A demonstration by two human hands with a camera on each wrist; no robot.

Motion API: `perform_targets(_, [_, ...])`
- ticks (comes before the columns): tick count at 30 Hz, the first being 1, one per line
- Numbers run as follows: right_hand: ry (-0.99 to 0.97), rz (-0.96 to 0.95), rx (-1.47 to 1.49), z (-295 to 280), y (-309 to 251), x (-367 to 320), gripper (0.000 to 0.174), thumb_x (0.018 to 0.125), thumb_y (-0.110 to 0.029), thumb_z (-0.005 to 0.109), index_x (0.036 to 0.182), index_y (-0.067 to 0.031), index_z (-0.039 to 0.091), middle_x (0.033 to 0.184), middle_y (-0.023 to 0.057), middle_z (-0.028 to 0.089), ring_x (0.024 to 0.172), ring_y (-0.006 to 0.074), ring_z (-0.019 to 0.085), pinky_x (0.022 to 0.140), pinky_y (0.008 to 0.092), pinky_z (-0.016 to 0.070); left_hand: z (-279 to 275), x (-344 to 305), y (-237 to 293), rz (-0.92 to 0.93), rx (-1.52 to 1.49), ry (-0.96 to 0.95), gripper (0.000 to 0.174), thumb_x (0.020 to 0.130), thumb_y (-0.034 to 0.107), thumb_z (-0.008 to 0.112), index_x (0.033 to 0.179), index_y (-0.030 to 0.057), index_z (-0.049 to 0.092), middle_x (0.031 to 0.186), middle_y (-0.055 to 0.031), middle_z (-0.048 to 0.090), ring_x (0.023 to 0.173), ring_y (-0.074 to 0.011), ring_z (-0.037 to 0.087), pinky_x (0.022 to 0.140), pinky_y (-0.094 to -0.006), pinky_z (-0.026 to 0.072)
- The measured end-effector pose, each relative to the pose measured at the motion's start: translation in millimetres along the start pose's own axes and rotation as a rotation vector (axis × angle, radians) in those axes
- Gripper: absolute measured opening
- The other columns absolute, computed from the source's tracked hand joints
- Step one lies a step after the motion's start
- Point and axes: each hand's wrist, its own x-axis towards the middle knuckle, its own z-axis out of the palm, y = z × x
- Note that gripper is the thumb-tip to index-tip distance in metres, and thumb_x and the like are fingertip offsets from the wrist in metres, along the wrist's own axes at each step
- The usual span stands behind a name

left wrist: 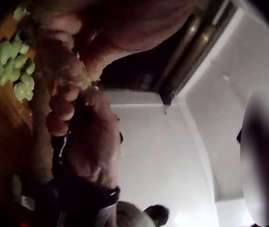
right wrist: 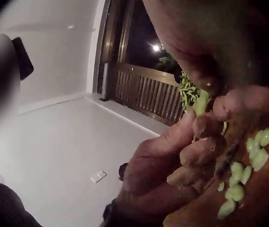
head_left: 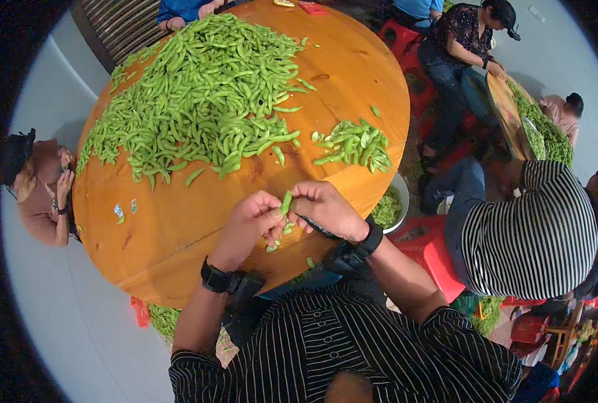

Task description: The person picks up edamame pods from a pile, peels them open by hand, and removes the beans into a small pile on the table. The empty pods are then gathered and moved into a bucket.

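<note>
Both hands meet over the near edge of a round wooden table [head_left: 178, 228]. My left hand [head_left: 250, 221] and right hand [head_left: 326, 207] pinch a single green bean pod [head_left: 286, 201] between their fingertips, holding it upright. A few shelled beans [head_left: 272, 246] lie on the wood just below them. In the right wrist view the pod [right wrist: 200, 101] shows between the curled fingers [right wrist: 198, 151], with shelled beans [right wrist: 241, 177] on the table beside them. The left wrist view shows curled fingers [left wrist: 61, 111] and a cluster of beans [left wrist: 9, 66].
A large heap of pods [head_left: 205, 94] covers the far half of the table, with a smaller pile [head_left: 354, 144] to the right. A metal bowl [head_left: 392, 205] of beans sits below the table's right edge. Several people sit around, one in a striped shirt [head_left: 531, 232] close on my right.
</note>
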Motion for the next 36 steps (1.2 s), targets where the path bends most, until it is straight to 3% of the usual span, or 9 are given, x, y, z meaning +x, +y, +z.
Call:
perform_targets(1, [0.022,-0.008,-0.006,1,1,1,0.012,0.089,-0.011,0.052,0.085,-0.0029,0.06,0.063,0.0007,0.056,0.056,0.0051,0.053,0.047,0.021,0.0433,4,0,1,0.002,0.001,0.0,0.016,0.088,0.01,0.06,0.095,0.0017,0.049,0.076,-0.0043,0.058,0.061,-0.0139,0.053,0.056,-0.0301,0.0442])
perform_targets(3, [0.058,-0.018,-0.064,5,1,-1,0.012,0.088,-0.011,0.052,0.084,-0.0025,0.06,0.062,0.0007,0.055,0.055,0.0058,0.052,0.048,0.0222,0.0435,16,-3,1,0.323,0.691,0.221,0.021,0.085,0.014,0.066,0.09,0.0049,0.047,0.073,-0.0007,0.051,0.059,-0.0099,0.044,0.054,-0.0268,0.0395])
perform_targets(6, [0.109,-0.086,-0.188,6,6,0,0.011,0.086,-0.01,0.053,0.082,-0.0019,0.06,0.06,0.0009,0.054,0.054,0.007,0.052,0.049,0.0244,0.0439,11,2,-2,0.312,0.77,0.223,0.024,0.08,0.014,0.07,0.086,0.0046,0.048,0.072,-0.0009,0.051,0.061,-0.0107,0.044,0.056,-0.029,0.0406])
perform_targets(15, [0.135,-0.047,-0.145,10,0,-3,0.01,0.083,-0.007,0.053,0.08,-0.0013,0.061,0.061,0.0027,0.055,0.053,0.0084,0.053,0.051,0.0273,0.0437,3,5,-10,0.26,0.475,0.187,0.014,0.084,0.008,0.066,0.089,-0.0004,0.056,0.063,-0.0059,0.053,0.056,-0.0076,0.05,0.052,-0.0263,0.0407])
perform_targets(20, [0.168,-0.074,-0.174,14,4,-1,0.009,0.081,-0.006,0.054,0.08,-0.0004,0.061,0.061,0.0062,0.057,0.054,0.0117,0.054,0.052,0.0306,0.0449,6,1,-6,0.338,0.697,0.237,0.014,0.091,0.015,0.057,0.093,0.0014,0.057,0.065,-0.0052,0.057,0.056,-0.0096,0.052,0.053,-0.0259,0.0426])
perform_targets(25, [0.222,-0.16,-0.361,14,9,2,0.007,0.078,-0.006,0.055,0.078,0.0005,0.058,0.063,0.0191,0.055,0.055,0.0279,0.057,0.054,0.0389,0.0446,5,2,-2,0.4,0.839,0.271,0.019,0.096,0.021,0.048,0.093,0.0035,0.056,0.063,-0.0048,0.056,0.053,-0.0118,0.051,0.05,-0.0272,0.0414])
perform_targets(28, [0.266,-0.323,-0.56,14,5,2,0.006,0.077,-0.005,0.056,0.075,0.0005,0.055,0.063,0.0209,0.054,0.058,0.0363,0.056,0.055,0.0425,0.0444,10,0,6,0.186,0.638,0.265,0.021,0.097,0.023,0.047,0.093,0.0034,0.055,0.062,-0.0042,0.054,0.053,-0.0134,0.051,0.05,-0.0304,0.0409])
perform_targets(30, [0.248,-0.34,-0.608,14,3,1,0.006,0.077,-0.005,0.056,0.075,0.0005,0.053,0.063,0.0217,0.054,0.06,0.0391,0.056,0.056,0.0444,0.0447,8,3,6,0.12,0.549,0.256,0.023,0.096,0.023,0.048,0.095,0.0012,0.055,0.061,-0.0108,0.057,0.055,-0.0213,0.057,0.055,-0.0345,0.0441])
perform_targets(36, [0.256,-0.468,-0.732,18,3,1,0.006,0.076,-0.004,0.056,0.076,-0.0003,0.051,0.063,0.0229,0.053,0.063,0.0427,0.056,0.058,0.0482,0.0454,4,20,-16,0.196,0.504,0.311,0.023,0.096,0.024,0.046,0.092,0.0023,0.053,0.061,-0.0069,0.054,0.056,-0.0175,0.054,0.055,-0.033,0.0427])
